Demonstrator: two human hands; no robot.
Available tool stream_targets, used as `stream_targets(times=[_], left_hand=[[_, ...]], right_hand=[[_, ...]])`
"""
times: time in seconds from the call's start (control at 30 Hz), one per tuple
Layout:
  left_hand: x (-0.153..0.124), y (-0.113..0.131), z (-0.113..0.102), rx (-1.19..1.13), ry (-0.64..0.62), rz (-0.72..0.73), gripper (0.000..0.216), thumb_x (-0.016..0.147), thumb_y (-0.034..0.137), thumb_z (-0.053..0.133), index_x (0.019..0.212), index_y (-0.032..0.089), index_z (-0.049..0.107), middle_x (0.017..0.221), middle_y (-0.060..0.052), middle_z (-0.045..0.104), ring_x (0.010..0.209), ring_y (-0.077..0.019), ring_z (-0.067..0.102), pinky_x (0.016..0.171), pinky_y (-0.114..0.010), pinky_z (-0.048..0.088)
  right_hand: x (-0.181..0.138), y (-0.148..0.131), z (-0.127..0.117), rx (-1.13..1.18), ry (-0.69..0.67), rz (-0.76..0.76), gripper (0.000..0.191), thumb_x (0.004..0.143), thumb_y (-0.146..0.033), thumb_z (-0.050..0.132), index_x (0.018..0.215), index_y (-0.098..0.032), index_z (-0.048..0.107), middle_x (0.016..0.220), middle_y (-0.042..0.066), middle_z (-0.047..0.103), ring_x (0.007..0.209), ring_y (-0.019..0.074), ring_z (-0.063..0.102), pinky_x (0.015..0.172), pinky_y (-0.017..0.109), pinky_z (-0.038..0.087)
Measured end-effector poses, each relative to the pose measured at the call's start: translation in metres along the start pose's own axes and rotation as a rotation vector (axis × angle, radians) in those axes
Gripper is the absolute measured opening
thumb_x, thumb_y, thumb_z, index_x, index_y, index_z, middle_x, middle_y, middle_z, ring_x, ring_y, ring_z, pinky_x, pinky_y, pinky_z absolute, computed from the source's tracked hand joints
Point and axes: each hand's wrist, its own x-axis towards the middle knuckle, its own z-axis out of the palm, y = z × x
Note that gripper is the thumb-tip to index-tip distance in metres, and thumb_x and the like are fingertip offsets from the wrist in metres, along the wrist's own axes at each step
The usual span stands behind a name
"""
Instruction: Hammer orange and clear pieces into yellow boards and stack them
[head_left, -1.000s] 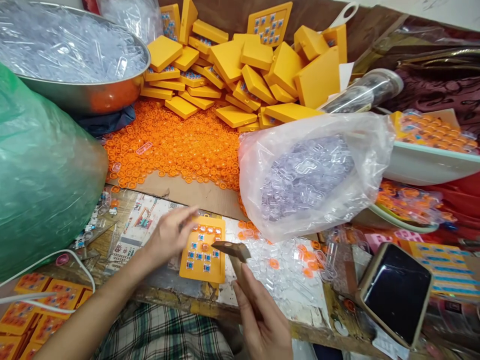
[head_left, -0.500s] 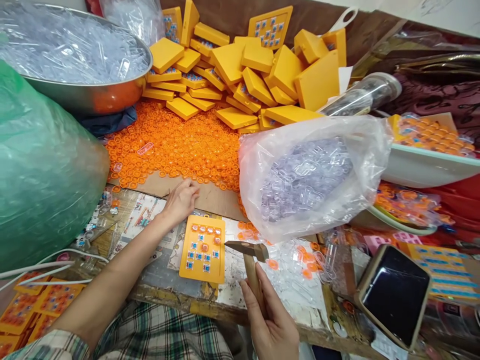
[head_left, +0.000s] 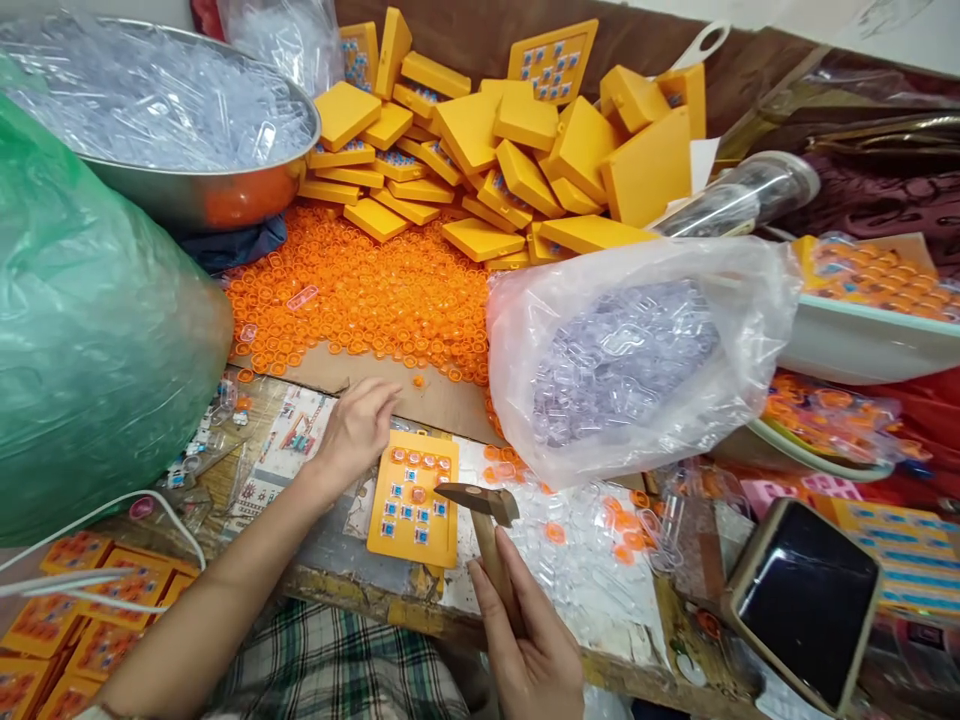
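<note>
Yellow and part-filled with orange caps [head_left: 413,460], the board [head_left: 406,498] now has both hands close: the left hand [head_left: 360,425] has drawn back from the orange pile [head_left: 367,305], and the hammer [head_left: 484,525] has swung over its right edge. It lies on the worktop [head_left: 337,545] between the hands, the left curled, its contents hidden, the right hand [head_left: 525,630] gripping the hammer.

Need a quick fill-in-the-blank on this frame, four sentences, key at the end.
1. The hammer is gripped in the person's ____ hand.
2. The yellow panel has ____ pieces in its farthest row.
3. The loose rings in front of the piled yellow cases are coloured ____.
4. The big bag at far left is ____.

Missing words: right; four; orange; green.
</note>
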Motion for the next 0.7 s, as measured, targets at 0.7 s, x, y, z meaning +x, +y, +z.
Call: stream_targets(times=[0.7], left_hand=[[0.021, 0.011, 0.014, -0.047, -0.206, -0.041, 0.027, 0.083, 0.006, 0.053, 0.106, 0.011, 0.067, 0.095, -0.010, 0.067, 0.086, -0.0205, 0.063, 0.083, -0.034, 0.053]], right_hand=[[-0.004, 0.004, -0.001, -0.041, 0.059, 0.020, 0.047, 0.086, -0.018, 0.064, 0.132, -0.027, 0.058, 0.128, 0.002, 0.065, 0.111, 0.0221, 0.067, 0.098, 0.038, 0.054]])
